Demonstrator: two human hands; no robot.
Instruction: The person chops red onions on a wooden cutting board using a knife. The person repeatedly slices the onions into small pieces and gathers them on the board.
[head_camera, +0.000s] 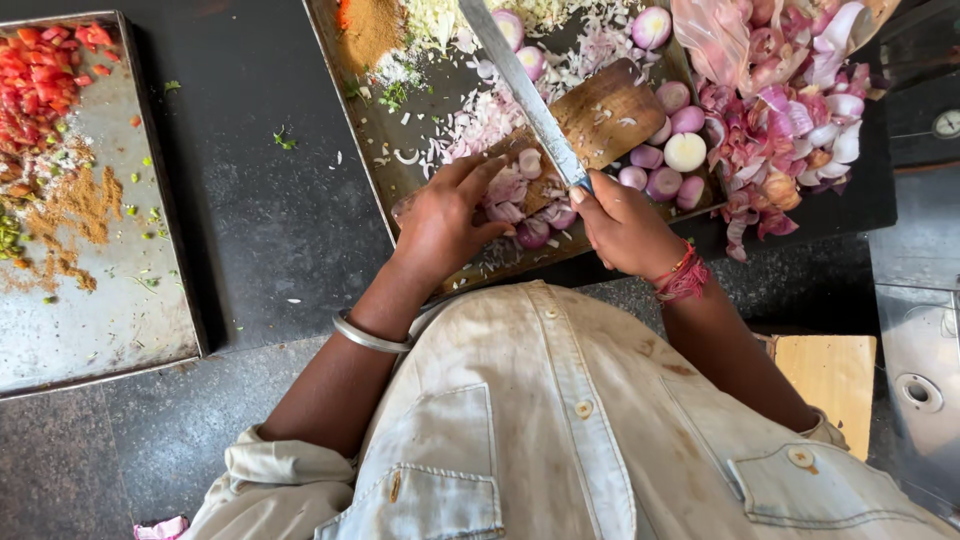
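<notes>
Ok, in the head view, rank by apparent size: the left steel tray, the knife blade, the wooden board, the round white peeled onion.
1. Left steel tray, largest by far.
2. Wooden board and knife blade: unsure; the blade is longer, the board wider and partly covered.
3. Round white peeled onion, smallest.

Stained cream buttoned shirt (560, 420), sleeves rolled; metal bangle (368, 336) left, seemingly red thread band (684, 277) right.

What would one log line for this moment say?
left hand: steadies onion pieces | right hand: grips knife | cutting board on tray | peels right
</notes>
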